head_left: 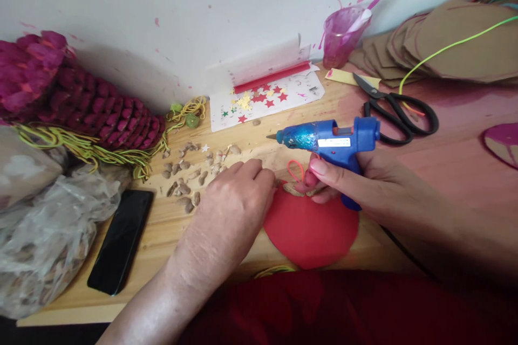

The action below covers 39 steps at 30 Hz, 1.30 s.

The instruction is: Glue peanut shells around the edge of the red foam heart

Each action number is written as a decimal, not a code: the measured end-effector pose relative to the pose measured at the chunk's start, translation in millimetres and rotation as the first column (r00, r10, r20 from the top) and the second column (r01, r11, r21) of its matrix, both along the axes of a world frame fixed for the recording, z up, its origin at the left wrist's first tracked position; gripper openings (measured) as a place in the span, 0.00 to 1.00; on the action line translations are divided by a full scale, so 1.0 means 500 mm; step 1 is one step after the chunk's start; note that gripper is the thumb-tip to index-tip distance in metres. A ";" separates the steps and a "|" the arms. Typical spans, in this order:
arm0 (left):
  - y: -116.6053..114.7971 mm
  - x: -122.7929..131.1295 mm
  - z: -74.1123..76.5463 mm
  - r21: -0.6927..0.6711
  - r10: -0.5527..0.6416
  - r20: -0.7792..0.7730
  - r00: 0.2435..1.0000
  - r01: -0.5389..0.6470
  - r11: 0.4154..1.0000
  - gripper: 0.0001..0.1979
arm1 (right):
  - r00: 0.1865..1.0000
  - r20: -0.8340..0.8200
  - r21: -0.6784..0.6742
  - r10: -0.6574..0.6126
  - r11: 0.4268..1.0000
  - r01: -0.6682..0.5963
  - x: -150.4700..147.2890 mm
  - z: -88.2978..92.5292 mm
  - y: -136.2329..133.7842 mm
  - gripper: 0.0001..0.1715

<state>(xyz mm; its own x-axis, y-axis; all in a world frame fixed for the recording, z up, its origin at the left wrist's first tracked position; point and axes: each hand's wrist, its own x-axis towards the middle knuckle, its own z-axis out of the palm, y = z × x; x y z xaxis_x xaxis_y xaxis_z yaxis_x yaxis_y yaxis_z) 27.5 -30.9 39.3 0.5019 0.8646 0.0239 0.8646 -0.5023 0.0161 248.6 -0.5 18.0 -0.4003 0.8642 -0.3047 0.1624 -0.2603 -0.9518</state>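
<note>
My right hand [356, 183] is wrapped round a blue glue gun [329, 143], nozzle pointing left, with its fingertips pressing on pale shells at the top of a red paper disc [311, 232]. A small red loop of cord [295, 170] sits at the disc's top edge. My left hand [237, 205] rests knuckles up just left of the disc, fingers curled and pinched near the shells; what they hold is hidden. A scatter of nut shells [186, 178] lies left of that hand on the wooden table [162, 237].
A black phone [121, 240] lies at the front left beside a clear plastic bag [44, 237]. Magenta scaled craft pieces [81, 102] with yellow cords are at the left. Black scissors [399, 110], a pink cup [343, 32], a star sticker sheet [263, 99] and brown card cut-outs [445, 43] line the back.
</note>
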 end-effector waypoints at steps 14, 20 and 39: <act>0.001 0.003 -0.001 -0.062 0.044 0.022 0.999 -0.043 0.997 0.06 | 0.995 -0.099 -0.014 -0.016 1.000 0.015 -0.005 0.002 -0.002 0.12; 0.000 -0.009 0.005 -0.090 0.079 0.140 0.987 -0.067 0.994 0.04 | 0.994 -0.097 -0.011 -0.044 0.999 0.043 -0.006 0.005 -0.004 0.12; -0.001 -0.017 -0.004 -0.129 0.170 0.330 0.929 -0.134 0.982 0.09 | 1.000 -0.006 0.008 -0.026 1.000 0.026 -0.007 0.019 -0.006 0.18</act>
<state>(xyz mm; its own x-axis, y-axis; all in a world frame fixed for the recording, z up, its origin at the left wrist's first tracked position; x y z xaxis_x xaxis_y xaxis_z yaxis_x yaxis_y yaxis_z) 19.1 -31.2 37.2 0.3415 0.9368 0.0758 0.8648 -0.3448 0.3650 245.3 -3.7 27.4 -0.3791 0.8769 -0.2955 0.1501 -0.2568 -0.9547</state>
